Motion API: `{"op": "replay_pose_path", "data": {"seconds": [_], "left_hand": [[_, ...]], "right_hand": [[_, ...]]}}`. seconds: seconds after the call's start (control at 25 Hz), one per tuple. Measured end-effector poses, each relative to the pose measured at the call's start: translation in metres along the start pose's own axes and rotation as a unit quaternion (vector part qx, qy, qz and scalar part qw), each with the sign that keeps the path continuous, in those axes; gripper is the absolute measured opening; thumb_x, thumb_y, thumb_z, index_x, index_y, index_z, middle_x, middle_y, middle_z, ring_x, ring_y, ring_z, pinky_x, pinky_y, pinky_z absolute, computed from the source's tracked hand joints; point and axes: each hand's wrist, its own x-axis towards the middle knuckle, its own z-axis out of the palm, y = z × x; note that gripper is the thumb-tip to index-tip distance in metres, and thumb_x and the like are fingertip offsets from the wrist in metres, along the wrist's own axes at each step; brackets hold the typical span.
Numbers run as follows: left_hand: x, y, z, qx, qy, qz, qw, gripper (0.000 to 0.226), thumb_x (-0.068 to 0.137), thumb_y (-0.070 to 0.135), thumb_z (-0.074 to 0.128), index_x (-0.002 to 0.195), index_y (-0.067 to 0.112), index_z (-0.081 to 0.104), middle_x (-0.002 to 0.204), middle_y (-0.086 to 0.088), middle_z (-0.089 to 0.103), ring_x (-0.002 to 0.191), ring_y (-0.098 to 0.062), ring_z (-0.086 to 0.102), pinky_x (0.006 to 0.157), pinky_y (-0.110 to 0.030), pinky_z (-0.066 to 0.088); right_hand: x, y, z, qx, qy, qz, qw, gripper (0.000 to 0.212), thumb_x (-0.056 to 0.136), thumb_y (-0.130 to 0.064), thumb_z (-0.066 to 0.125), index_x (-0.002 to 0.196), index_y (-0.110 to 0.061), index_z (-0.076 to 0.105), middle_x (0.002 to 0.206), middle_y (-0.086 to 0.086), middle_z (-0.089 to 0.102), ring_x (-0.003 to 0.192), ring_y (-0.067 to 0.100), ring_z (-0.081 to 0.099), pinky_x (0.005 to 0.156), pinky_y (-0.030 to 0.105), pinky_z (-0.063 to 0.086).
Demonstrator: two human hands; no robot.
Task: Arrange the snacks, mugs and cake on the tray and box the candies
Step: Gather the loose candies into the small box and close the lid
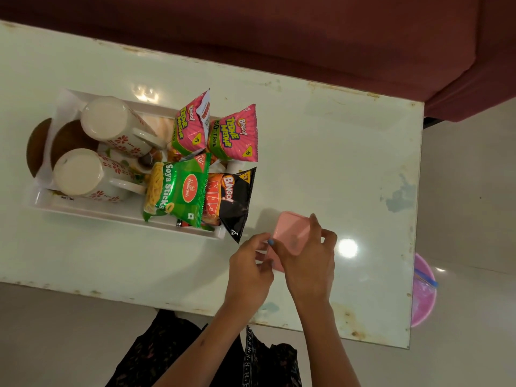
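A white tray (92, 212) on the table holds two upside-down floral mugs (111, 127) (81, 174), two brown cakes (68, 141), two pink Bingo packets (234, 134), a green Soya Sticks packet (178, 191) and a black Bingo packet (234, 199). Just right of the tray, both hands grip a small pink box (290, 233) above the table. My left hand (250, 268) pinches its near left corner. My right hand (310, 261) wraps over its right side and lid. What is inside the box is hidden.
The white table (335, 152) is worn along its edges. A maroon sofa (307, 32) runs behind it. A pink plastic tub (423, 291) sits on the floor past the table's right edge. Bare tabletop lies right of the box.
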Motion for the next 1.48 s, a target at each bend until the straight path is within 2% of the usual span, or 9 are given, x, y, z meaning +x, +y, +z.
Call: {"op": "replay_pose_path", "data": {"seconds": [0.16, 0.28, 0.36, 0.52, 0.64, 1.04, 1.2, 1.32, 1.48], "left_hand": [[-0.008, -0.006, -0.014, 0.02, -0.069, 0.025, 0.997, 0.079, 0.072, 0.002, 0.072, 0.129, 0.043, 0.037, 0.101, 0.004, 0.058, 0.082, -0.013, 0.06, 0.066, -0.015, 0.053], [-0.002, -0.001, -0.023, 0.148, -0.16, 0.035, 0.975, 0.114, 0.064, 0.016, 0.081, 0.139, 0.051, 0.003, 0.11, 0.002, 0.051, 0.086, -0.013, 0.052, 0.079, -0.027, 0.053], [0.004, 0.007, -0.022, 0.23, -0.176, 0.047, 0.956, 0.122, 0.063, 0.015, 0.082, 0.136, 0.053, -0.008, 0.11, -0.001, 0.053, 0.084, -0.016, 0.05, 0.082, -0.036, 0.053], [0.012, 0.014, -0.02, 0.28, -0.167, 0.075, 0.942, 0.111, 0.068, 0.015, 0.078, 0.143, 0.041, 0.0, 0.108, -0.008, 0.061, 0.077, -0.016, 0.053, 0.077, -0.035, 0.053], [0.012, 0.012, -0.02, 0.295, -0.163, 0.066, 0.939, 0.107, 0.07, 0.015, 0.077, 0.144, 0.038, 0.002, 0.11, -0.008, 0.061, 0.085, -0.02, 0.057, 0.082, -0.036, 0.052], [0.013, 0.007, -0.012, 0.265, -0.113, 0.071, 0.955, 0.104, 0.066, 0.009, 0.079, 0.143, 0.037, 0.015, 0.105, -0.008, 0.064, 0.085, -0.021, 0.062, 0.077, -0.033, 0.054], [0.014, 0.006, -0.018, 0.194, -0.137, 0.055, 0.97, 0.106, 0.063, 0.006, 0.081, 0.143, 0.038, 0.018, 0.114, -0.006, 0.061, 0.093, -0.015, 0.059, 0.08, -0.029, 0.055], [0.001, 0.003, -0.017, 0.14, -0.123, 0.049, 0.981, 0.104, 0.066, 0.002, 0.078, 0.142, 0.04, 0.017, 0.114, -0.005, 0.064, 0.094, -0.013, 0.062, 0.083, -0.027, 0.056], [-0.031, -0.009, -0.012, 0.063, -0.09, -0.002, 0.994, 0.101, 0.067, 0.002, 0.078, 0.144, 0.026, 0.018, 0.111, 0.009, 0.058, 0.099, -0.008, 0.06, 0.083, -0.013, 0.051]], "right_hand": [[-0.008, 0.02, -0.011, 0.086, -0.113, -0.045, 0.989, 0.086, 0.083, -0.042, 0.064, 0.149, -0.032, 0.01, 0.138, 0.008, 0.039, 0.117, 0.03, 0.051, 0.084, 0.031, 0.042], [-0.007, 0.034, -0.029, 0.093, -0.205, -0.039, 0.974, 0.105, 0.074, -0.025, 0.075, 0.148, -0.041, 0.002, 0.138, 0.004, 0.039, 0.115, 0.028, 0.053, 0.091, 0.036, 0.046], [-0.005, 0.035, -0.036, 0.064, -0.23, -0.046, 0.97, 0.116, 0.066, -0.012, 0.08, 0.146, -0.045, 0.003, 0.134, 0.003, 0.04, 0.111, 0.025, 0.055, 0.086, 0.034, 0.048], [-0.001, 0.027, -0.035, 0.063, -0.217, -0.051, 0.973, 0.117, 0.062, 0.008, 0.076, 0.146, -0.043, 0.012, 0.117, 0.009, 0.054, 0.093, 0.026, 0.063, 0.075, 0.043, 0.057], [-0.001, 0.026, -0.033, 0.06, -0.206, -0.046, 0.976, 0.115, 0.061, 0.01, 0.074, 0.146, -0.042, 0.016, 0.11, 0.012, 0.061, 0.09, 0.029, 0.064, 0.074, 0.047, 0.057], [-0.002, 0.025, -0.028, 0.079, -0.159, -0.045, 0.983, 0.106, 0.062, 0.013, 0.069, 0.144, -0.04, 0.026, 0.089, 0.006, 0.062, 0.072, 0.023, 0.067, 0.063, 0.042, 0.06], [0.0, 0.031, -0.033, 0.104, -0.191, -0.047, 0.975, 0.107, 0.062, 0.008, 0.074, 0.143, -0.043, 0.025, 0.096, -0.006, 0.059, 0.078, 0.015, 0.067, 0.066, 0.032, 0.06], [-0.006, 0.044, -0.034, 0.176, -0.183, -0.004, 0.967, 0.091, 0.072, -0.007, 0.075, 0.141, -0.041, 0.027, 0.096, -0.013, 0.063, 0.083, 0.002, 0.066, 0.066, 0.013, 0.053], [-0.021, 0.058, -0.02, 0.213, -0.086, 0.082, 0.97, 0.019, 0.082, -0.016, 0.069, 0.098, -0.026, 0.064, 0.092, 0.0, 0.073, 0.081, 0.016, 0.071, 0.079, 0.038, 0.058]]}}
